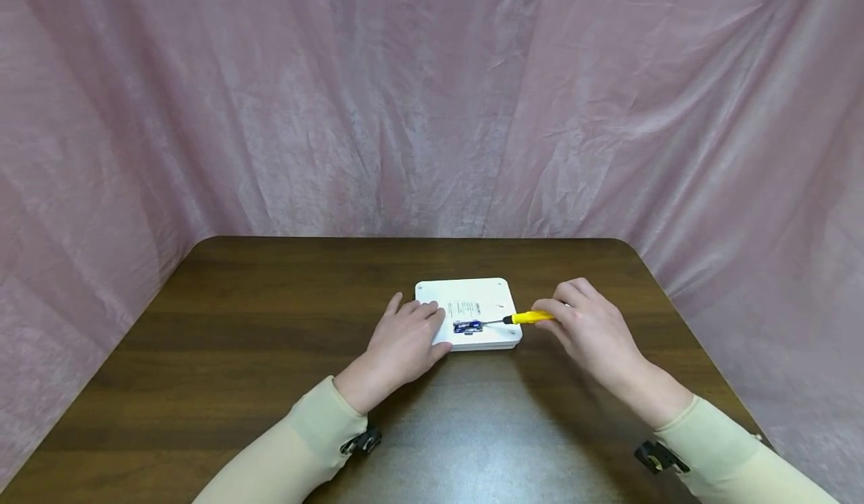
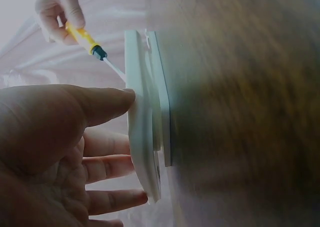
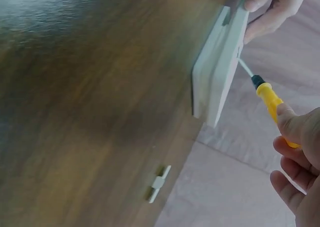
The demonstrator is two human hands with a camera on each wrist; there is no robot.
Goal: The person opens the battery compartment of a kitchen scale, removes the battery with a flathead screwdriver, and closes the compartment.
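A flat white device (image 1: 475, 292), with printed text and an uncovered battery compartment facing up, lies on the table. Blue batteries (image 1: 467, 327) sit in that compartment. My left hand (image 1: 403, 343) rests on the device's left part, fingers fairly straight and thumb at the near edge. Between thumb and fingers, my right hand (image 1: 594, 331) grips a screwdriver (image 1: 529, 317) by its yellow handle. Its thin metal shaft points left, with the tip at the right end of the batteries. Whether the tip touches them I cannot tell.
The brown wooden table (image 1: 270, 354) has rounded far corners, and a pink curtain (image 1: 378, 114) hangs behind it. A small white piece (image 3: 159, 183) lies on the table in the right wrist view, apart from the device.
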